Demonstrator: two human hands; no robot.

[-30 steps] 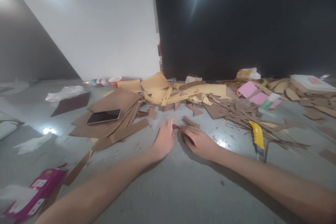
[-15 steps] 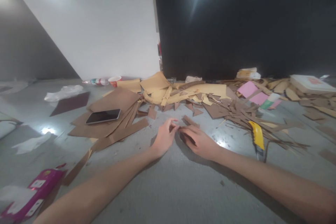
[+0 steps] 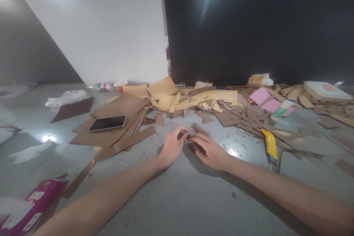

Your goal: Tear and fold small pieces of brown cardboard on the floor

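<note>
Over the middle of the grey table, my left hand (image 3: pixel 173 146) and my right hand (image 3: pixel 208 150) meet fingertip to fingertip. Both are closed in a pinch. A small dark bit seems to sit between the fingertips, too small and too covered to name. Just beyond my right fingers lies a brown cardboard strip (image 3: pixel 200 129). Small brown cardboard triangles (image 3: pixel 207 119) are scattered behind it.
To the left, a phone (image 3: pixel 107 123) rests on stacked brown sheets (image 3: pixel 121 105). A magenta device (image 3: pixel 41 201) is at front left. On the right lie a yellow utility knife (image 3: pixel 269 145), a glue stick (image 3: pixel 283 108) and pink paper (image 3: pixel 261 96). Scraps line the back.
My fingertips have shifted slightly against each other, with the left index finger curling lower. The hands stay in the same place; the whole view has moved a little.
</note>
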